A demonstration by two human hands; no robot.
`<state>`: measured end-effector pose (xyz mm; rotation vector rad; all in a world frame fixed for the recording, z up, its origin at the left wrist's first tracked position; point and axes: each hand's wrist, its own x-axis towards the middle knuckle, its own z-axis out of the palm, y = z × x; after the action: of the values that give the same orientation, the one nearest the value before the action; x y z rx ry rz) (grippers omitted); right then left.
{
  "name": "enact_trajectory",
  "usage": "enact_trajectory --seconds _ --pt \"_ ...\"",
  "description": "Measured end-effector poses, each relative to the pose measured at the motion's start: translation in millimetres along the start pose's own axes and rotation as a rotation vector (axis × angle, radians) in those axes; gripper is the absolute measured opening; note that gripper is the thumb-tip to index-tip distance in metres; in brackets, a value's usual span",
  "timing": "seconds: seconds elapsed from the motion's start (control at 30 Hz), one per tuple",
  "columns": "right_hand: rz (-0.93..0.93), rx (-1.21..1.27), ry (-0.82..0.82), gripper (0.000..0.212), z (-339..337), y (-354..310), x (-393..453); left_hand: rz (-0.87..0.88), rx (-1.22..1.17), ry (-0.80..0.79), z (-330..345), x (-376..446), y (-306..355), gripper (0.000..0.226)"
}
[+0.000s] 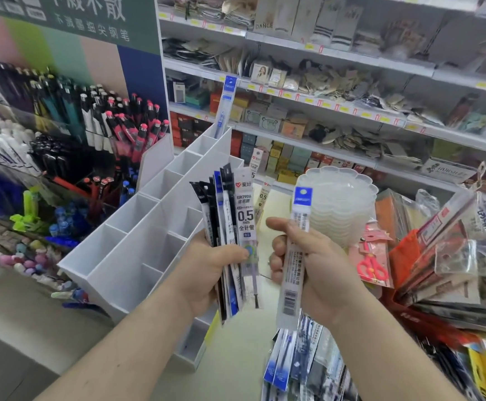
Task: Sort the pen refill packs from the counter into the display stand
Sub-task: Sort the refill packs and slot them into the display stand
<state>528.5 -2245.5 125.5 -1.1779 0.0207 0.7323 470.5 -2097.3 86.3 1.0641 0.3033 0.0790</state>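
A white stand of mostly empty compartments sits left of centre. The left hand grips a fanned bundle of refill packs; the right hand pinches one pack mid-length. More packs lie below on the counter; they look light, slippery and bendy, best held mid-length.

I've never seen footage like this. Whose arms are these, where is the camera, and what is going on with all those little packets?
There is no machine here: a person wears a camera on the head, looking down at their own two hands in a stationery shop. The left hand has a grip on a fanned bundle of pen refill packs. The right hand holds a single refill pack with a blue top. To the left stands a white display stand with many compartments; one refill already stands in the far one. More packs lie on the counter below.
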Motion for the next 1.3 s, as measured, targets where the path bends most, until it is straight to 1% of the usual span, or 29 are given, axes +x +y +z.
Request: enact_trajectory --seconds 0.07,0.13,0.2,0.3,0.43,0.5,0.57,0.63,0.7,0.77,0.83,1.0,1.1,1.23,1.3 --pt "-0.058 -0.117 0.065 0.020 -3.4 -2.1 3.4 0.029 0.087 0.059 0.1 0.3 2.5 0.045" --pt "-0.102 -0.228 0.092 0.015 -2.2 -3.3 7.1 0.043 0.174 0.100 1.2 0.1 5.1 0.046" --pt "-0.125 -0.289 0.079 0.009 3.3 -3.8 10.4 0.047 0.232 0.121 1.3 1.1 7.1 0.049" --pt "-0.145 -0.355 0.050 0.003 11.1 -3.3 17.4 0.040 0.247 0.110 1.6 3.4 12.5 0.049" --pt "-0.154 -0.419 0.018 0.009 16.8 -3.8 29.2 0.055 0.281 0.131 0.1 5.9 23.0 0.038" --pt "-0.163 -0.442 0.001 0.013 19.2 -4.2 33.9 0.049 0.282 0.131 -2.6 6.8 26.6 0.038" --pt "-0.158 -0.430 -0.014 0.015 20.1 -3.2 38.0 0.044 0.275 0.122 -4.7 7.8 28.4 0.039" --pt "-0.135 -0.370 0.002 0.017 18.3 -2.0 45.2 0.038 0.243 0.149 -9.2 10.2 29.7 0.034" --pt "-0.131 -0.254 0.108 0.016 10.4 -3.2 58.1 0.041 0.219 0.189 -12.5 13.1 33.1 0.026" --pt "-0.157 -0.152 0.274 0.016 -1.5 -9.4 74.4 0.039 0.210 0.213 -14.7 16.3 38.2 0.028" --pt "-0.176 -0.121 0.389 0.015 -12.7 -16.2 88.3 0.044 0.188 0.231 -18.9 19.2 40.8 0.026" --pt "-0.185 -0.127 0.495 0.012 -22.4 -21.0 111.9 0.044 0.158 0.243 -27.5 22.9 40.7 0.028" --pt "-0.223 -0.166 0.557 0.011 -16.7 -21.9 129.3 0.035 0.138 0.209 -26.3 23.8 42.5 0.029" --pt "-0.365 -0.283 0.646 0.015 0.8 -27.7 168.3 0.036 0.126 0.212 -24.7 26.3 43.3 0.026" --pt "-0.406 -0.378 0.638 0.020 10.1 -27.3 186.6 0.035 0.126 0.214 -24.5 26.0 43.7 0.024"
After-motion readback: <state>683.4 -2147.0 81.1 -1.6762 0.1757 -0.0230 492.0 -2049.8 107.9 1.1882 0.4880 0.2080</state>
